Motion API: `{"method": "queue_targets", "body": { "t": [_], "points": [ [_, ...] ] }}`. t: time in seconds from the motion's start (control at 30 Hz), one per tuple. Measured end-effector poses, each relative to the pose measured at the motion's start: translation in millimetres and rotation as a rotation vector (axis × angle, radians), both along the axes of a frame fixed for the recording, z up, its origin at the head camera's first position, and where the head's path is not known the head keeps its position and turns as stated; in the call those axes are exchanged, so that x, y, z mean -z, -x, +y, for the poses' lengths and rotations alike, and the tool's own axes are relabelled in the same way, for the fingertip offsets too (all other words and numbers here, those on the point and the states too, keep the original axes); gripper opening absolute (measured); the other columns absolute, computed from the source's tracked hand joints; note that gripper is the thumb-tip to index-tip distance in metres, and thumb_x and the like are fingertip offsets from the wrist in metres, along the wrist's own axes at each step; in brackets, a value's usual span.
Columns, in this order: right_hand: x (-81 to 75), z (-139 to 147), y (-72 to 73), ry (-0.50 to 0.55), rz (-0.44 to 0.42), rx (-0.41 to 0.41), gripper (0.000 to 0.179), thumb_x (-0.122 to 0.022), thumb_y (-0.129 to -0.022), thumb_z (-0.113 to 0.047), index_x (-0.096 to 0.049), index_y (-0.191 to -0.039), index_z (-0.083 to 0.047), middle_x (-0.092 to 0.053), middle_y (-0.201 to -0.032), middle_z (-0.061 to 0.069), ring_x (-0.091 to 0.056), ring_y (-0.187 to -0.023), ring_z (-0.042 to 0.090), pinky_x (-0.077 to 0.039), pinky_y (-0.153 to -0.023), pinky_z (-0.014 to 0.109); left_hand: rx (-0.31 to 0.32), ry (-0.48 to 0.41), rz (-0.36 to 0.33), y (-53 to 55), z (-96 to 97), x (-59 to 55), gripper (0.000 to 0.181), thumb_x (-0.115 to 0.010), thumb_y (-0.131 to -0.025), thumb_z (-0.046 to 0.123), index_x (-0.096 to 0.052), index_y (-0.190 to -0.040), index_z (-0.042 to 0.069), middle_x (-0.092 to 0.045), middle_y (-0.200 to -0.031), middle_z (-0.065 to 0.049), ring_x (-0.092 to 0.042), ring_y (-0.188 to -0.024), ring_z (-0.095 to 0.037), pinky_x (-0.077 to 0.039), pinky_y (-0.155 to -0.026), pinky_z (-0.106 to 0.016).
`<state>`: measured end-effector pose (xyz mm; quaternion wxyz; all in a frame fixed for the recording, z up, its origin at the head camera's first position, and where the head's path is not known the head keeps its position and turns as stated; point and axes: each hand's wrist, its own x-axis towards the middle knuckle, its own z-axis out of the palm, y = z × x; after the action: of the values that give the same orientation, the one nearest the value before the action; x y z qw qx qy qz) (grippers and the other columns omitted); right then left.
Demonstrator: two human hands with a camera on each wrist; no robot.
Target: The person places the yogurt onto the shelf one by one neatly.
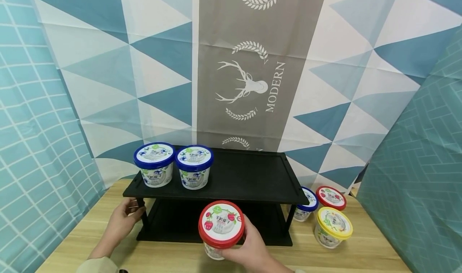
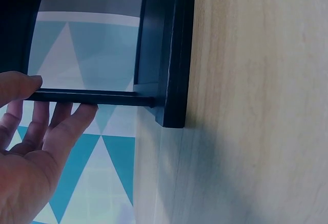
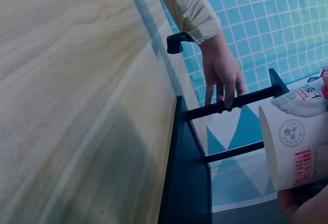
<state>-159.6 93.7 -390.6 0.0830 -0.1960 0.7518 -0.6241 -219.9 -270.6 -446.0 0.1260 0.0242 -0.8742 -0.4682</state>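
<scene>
A two-tier black shelf (image 1: 249, 172) stands on the wooden table. My left hand (image 1: 122, 221) holds its front left post (image 2: 102, 97), thumb on one side and fingers on the other. In my right hand (image 1: 252, 247) is a white tub with a red lid and strawberry pictures (image 1: 221, 225), gripped from the right side. The tub is upright in front of the lower tier, and its printed side (image 3: 302, 147) shows large in the right wrist view. Two blue-lidded tubs, one at the left end (image 1: 155, 172) and one beside it (image 1: 194, 174), sit on the upper tier.
Right of the shelf stand a yellow-lidded tub (image 1: 333, 227), another red-lidded tub (image 1: 331, 197) and a blue-lidded tub (image 1: 306, 204) partly hidden by the shelf. Patterned cloth (image 1: 162, 60) hangs behind, with tile-patterned sheets at both sides. The wooden table (image 1: 162, 261) extends in front.
</scene>
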Motion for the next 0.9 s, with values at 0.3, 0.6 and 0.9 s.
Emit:
{"method": "queue_targets", "body": {
  "t": [0.3, 0.6, 0.9],
  "points": [
    [-9.7, -1, 4.5, -0.027, 0.066, 0.008, 0.075, -0.078, -0.075, -0.024, -0.036, -0.137, -0.014, -0.051, -0.13, 0.006, -0.048, -0.114, 0.024, -0.049, -0.088, 0.024, 0.005, -0.006, -0.003, 0.4, -0.9, -1.4, 0.039, -0.056, -0.093, 0.016, -0.045, -0.124, -0.005, -0.051, -0.123, -0.032, -0.059, -0.103, -0.027, -0.053, -0.072, -0.018],
    [-20.3, 1, 4.7, -0.037, 0.11, 0.031, 0.074, -0.078, -0.075, -0.022, -0.037, -0.136, -0.013, -0.052, -0.129, 0.007, -0.05, -0.113, 0.023, -0.049, -0.086, 0.021, 0.007, -0.018, 0.008, -0.1, -0.8, -0.8, 0.038, -0.058, -0.092, 0.016, -0.046, -0.122, -0.005, -0.053, -0.122, -0.031, -0.044, -0.085, 0.016, -0.051, -0.071, -0.015],
    [-25.7, 6, 6.2, -0.035, 0.104, 0.029, 0.075, -0.079, -0.074, -0.02, -0.037, -0.137, -0.014, -0.05, -0.131, 0.007, -0.048, -0.115, 0.024, -0.049, -0.089, 0.022, 0.009, 0.001, -0.004, 0.7, 0.1, 0.5, 0.038, -0.055, -0.093, 0.012, -0.044, -0.124, -0.006, -0.051, -0.122, -0.033, -0.054, -0.11, -0.042, -0.053, -0.071, -0.019]
  ]
}}
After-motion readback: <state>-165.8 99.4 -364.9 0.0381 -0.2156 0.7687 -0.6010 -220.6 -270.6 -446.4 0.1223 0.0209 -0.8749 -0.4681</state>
